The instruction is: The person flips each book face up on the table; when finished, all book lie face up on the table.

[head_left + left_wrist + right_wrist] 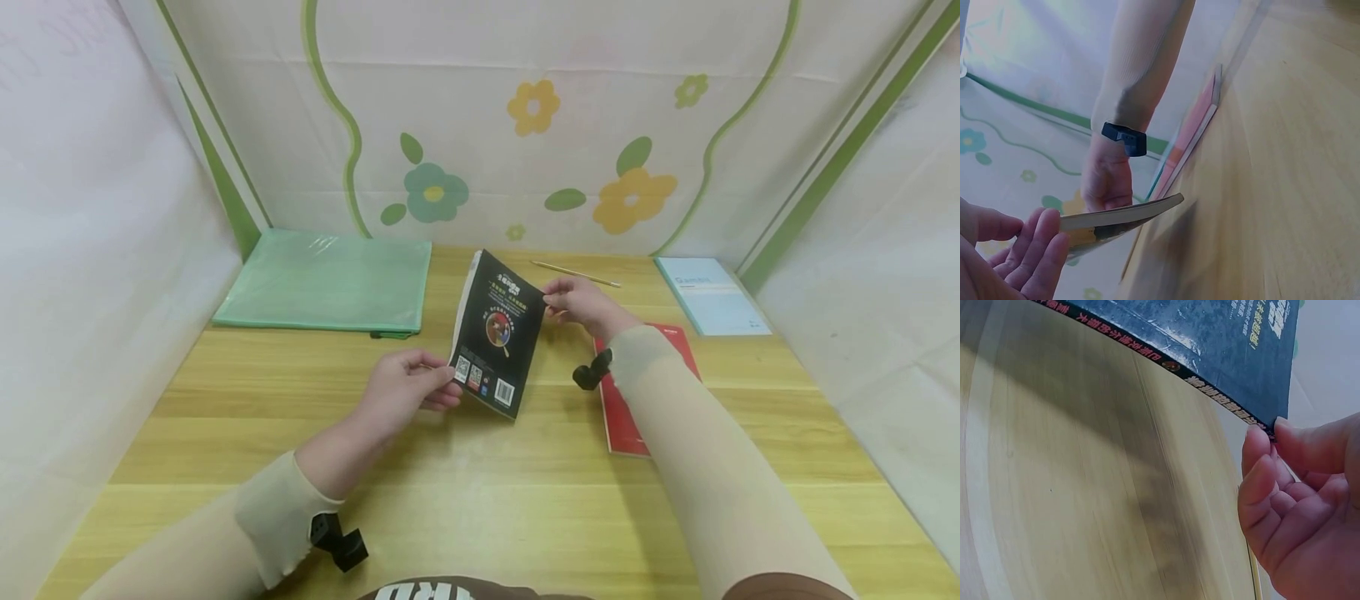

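Note:
A black paperback book (497, 335) is held above the wooden table (480, 492), back cover up with barcodes near its lower edge. My left hand (408, 385) pinches its near left corner; in the left wrist view the fingers (1035, 253) lie under the book (1116, 219). My right hand (581, 302) pinches the far right corner by the spine, thumb and fingertips (1263, 456) closing on the book (1222, 344) in the right wrist view.
A green zip folder (326, 282) lies at the back left. A red notebook (626, 400) lies under my right forearm, a pale blue booklet (711, 295) at the back right, and a pencil (576, 273) near the flowered back wall.

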